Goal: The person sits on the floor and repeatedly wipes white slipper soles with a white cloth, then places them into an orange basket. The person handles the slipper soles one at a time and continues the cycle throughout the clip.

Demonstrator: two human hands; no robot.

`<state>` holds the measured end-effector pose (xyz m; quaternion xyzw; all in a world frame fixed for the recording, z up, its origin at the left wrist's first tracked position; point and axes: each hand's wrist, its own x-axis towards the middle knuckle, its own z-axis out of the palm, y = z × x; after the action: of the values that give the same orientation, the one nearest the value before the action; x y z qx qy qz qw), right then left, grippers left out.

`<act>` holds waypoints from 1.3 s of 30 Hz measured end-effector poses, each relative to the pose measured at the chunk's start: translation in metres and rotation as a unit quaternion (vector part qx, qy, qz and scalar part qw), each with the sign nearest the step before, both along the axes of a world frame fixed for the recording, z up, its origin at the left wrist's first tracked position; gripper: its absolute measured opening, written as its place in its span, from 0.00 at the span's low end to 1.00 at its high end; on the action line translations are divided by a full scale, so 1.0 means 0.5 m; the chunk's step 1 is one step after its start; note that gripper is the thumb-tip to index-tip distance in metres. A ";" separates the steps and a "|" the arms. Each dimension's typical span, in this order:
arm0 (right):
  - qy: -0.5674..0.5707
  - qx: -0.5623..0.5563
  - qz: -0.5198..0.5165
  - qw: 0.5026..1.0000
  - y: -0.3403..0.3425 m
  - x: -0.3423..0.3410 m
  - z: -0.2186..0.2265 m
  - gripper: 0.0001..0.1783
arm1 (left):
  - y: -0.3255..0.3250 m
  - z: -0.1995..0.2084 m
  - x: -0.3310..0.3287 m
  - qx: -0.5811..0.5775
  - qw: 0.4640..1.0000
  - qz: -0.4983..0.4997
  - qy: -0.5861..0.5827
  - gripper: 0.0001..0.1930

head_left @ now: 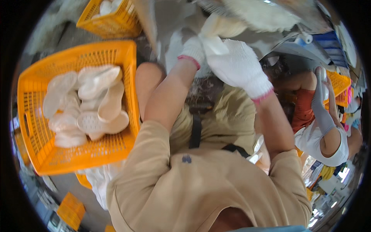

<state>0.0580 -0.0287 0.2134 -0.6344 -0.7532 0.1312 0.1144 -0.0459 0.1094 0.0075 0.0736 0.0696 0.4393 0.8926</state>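
Both my hands wear white knit gloves with pink cuffs and are raised in front of my lap. My right hand (237, 63) is closed on a cream, shoe-shaped piece (222, 28), which looks like a moulded clog and is tilted upward. My left hand (192, 48) grips the same piece at its left side; its fingers are mostly hidden and blurred. Just beyond and to the right of the piece is a pale, fluffy wheel (262, 15), smeared in the picture. I cannot tell whether the piece touches it.
At my left stands an orange plastic basket (81, 162) with several cream shoe pieces (102, 121). Another orange basket (110, 25) with white pieces is farther off. A grey metal housing (297, 50) stands at the far right. On my right sits a co-worker (322, 135) near more orange baskets (340, 85).
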 end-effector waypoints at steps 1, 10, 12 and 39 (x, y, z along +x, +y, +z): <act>0.028 -0.016 -0.039 0.999 -0.036 -0.014 0.013 0.13 | -0.008 0.011 -0.006 0.006 1.000 0.005 -0.014 0.17; 0.497 -0.073 -0.404 0.765 -0.300 0.058 -0.074 0.29 | -0.177 0.133 0.047 -0.038 0.972 0.057 0.225 0.29; 0.522 -0.046 -0.368 0.768 -0.293 0.051 -0.078 0.27 | -0.152 0.141 0.044 -0.074 0.988 0.042 0.128 0.28; 0.452 -0.080 -0.250 0.852 -0.196 0.033 -0.110 0.44 | -0.172 0.192 -0.025 -0.081 0.989 -0.001 0.120 0.31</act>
<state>0.0747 -0.1266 0.1583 -0.6792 -0.4209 0.4302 0.4201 -0.0585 0.0233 0.1034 0.0534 0.2116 0.4188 0.8815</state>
